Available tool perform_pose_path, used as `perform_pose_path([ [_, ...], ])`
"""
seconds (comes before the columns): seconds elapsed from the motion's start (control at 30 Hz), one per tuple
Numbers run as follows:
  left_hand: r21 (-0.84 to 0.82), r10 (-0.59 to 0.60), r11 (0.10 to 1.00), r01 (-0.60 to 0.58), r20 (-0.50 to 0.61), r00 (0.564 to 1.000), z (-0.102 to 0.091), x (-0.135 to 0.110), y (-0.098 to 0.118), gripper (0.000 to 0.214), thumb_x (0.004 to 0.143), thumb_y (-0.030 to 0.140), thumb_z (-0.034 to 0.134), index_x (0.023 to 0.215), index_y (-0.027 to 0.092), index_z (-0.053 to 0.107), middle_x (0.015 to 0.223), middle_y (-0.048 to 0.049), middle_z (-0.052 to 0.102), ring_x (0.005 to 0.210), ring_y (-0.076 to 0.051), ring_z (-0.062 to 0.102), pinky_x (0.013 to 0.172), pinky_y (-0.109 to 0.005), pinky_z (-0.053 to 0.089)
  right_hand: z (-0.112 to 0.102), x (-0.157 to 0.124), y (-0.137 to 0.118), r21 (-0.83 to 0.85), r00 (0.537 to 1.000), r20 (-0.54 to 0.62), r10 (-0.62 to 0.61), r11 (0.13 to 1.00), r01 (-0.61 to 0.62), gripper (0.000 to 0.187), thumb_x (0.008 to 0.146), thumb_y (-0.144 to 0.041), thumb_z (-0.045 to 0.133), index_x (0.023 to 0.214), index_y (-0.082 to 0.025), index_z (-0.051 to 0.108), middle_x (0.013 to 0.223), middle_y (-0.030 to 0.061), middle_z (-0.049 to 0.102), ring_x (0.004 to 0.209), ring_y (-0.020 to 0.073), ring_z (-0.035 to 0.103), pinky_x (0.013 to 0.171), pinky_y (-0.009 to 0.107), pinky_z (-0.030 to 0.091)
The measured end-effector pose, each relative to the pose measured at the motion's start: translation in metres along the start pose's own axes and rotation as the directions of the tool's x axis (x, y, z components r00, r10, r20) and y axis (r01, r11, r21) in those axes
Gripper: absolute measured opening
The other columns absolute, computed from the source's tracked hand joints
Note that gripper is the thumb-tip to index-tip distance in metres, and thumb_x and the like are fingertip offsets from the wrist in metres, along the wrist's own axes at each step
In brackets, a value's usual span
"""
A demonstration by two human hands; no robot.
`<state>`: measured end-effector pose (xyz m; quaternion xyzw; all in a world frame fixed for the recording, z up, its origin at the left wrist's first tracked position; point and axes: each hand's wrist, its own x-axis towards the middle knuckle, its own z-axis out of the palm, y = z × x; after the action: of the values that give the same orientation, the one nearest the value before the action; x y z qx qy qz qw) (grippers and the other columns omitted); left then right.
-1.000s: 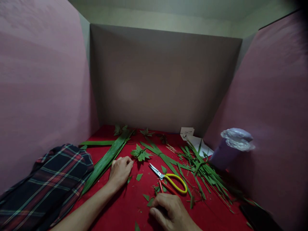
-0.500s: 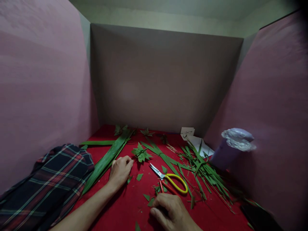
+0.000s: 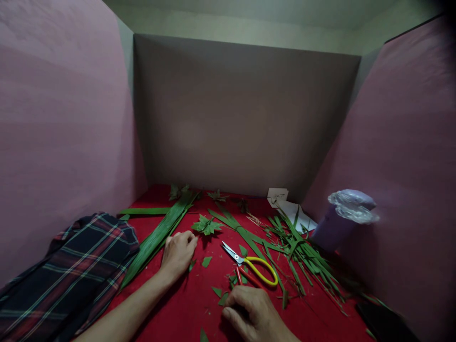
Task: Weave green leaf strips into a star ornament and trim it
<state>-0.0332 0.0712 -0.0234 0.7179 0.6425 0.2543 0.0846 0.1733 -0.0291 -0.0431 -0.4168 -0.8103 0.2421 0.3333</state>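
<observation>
My left hand (image 3: 179, 251) rests on the red cloth, fingers curled and closed. Its inside is turned away, so I cannot make out anything in it. Just beyond the fingertips lies a pointed, star-shaped piece of folded green leaf (image 3: 207, 225); whether they touch is unclear. Lower down, my right hand (image 3: 251, 311) sits in a loose fist with nothing visible inside. It overlaps the near end of the red handle of the scissors (image 3: 261, 270), whose other handle is yellow and whose blades point away to the left. Small leaf scraps (image 3: 206, 261) are scattered between the hands.
Long green leaves (image 3: 164, 230) lie at the left, near a plaid cloth (image 3: 85, 266). Cut strips (image 3: 309, 259) are heaped at the right, with white paper (image 3: 297, 216) behind. A purple container (image 3: 333, 228) topped with clear plastic stands far right. Panels enclose the table.
The star-shaped leaf piece has tipped and shifted slightly left and upward in view. Both hands and the scissors look unmoved.
</observation>
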Motion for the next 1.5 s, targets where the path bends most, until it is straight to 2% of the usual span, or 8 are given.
perform_pose_path([
  [0.67,0.016,-0.022,1.000,0.022,0.008,1.000,-0.0031,-0.0002,0.0020,0.027,0.084,0.029,0.038,0.064,0.020,0.055,0.070,-0.0026,0.065,0.073,-0.018,0.057,0.067,-0.028,0.033,-0.0017,-0.0004,-0.0031,-0.005,1.000,0.013,0.007,1.000,-0.007,0.011,0.075,-0.012,0.053,0.070,-0.017,0.062,0.064,0.0016,0.063,0.059,0.0116,0.054,0.054,0.019,0.037],
  [1.03,0.085,0.036,0.996,-0.036,-0.004,0.999,-0.0004,-0.0021,0.0025,0.025,0.083,0.027,0.041,0.065,0.020,0.058,0.072,-0.0034,0.066,0.076,-0.019,0.056,0.071,-0.031,0.031,-0.0008,0.0017,-0.0016,-0.005,1.000,0.009,-0.001,1.000,0.001,0.010,0.075,-0.012,0.054,0.071,-0.017,0.062,0.065,0.0015,0.064,0.059,0.0113,0.055,0.055,0.019,0.037],
  [1.37,0.091,0.022,0.996,-0.022,0.010,1.000,-0.0008,-0.0015,0.0038,0.023,0.080,0.033,0.049,0.065,0.021,0.060,0.073,-0.0028,0.067,0.077,-0.020,0.057,0.070,-0.031,0.032,-0.0027,0.0016,-0.0047,-0.006,1.000,0.015,0.018,1.000,-0.018,0.011,0.075,-0.012,0.054,0.070,-0.017,0.062,0.063,0.0012,0.063,0.058,0.0115,0.054,0.054,0.019,0.037],
  [1.5,0.095,0.017,0.995,-0.018,0.013,1.000,-0.0010,-0.0009,0.0037,0.025,0.082,0.030,0.045,0.065,0.021,0.059,0.073,-0.0033,0.067,0.077,-0.020,0.057,0.070,-0.031,0.032,-0.0024,0.0013,-0.0033,0.000,1.000,0.017,0.022,1.000,-0.022,0.011,0.075,-0.012,0.054,0.070,-0.017,0.062,0.065,0.0011,0.063,0.059,0.0114,0.054,0.055,0.019,0.037],
])
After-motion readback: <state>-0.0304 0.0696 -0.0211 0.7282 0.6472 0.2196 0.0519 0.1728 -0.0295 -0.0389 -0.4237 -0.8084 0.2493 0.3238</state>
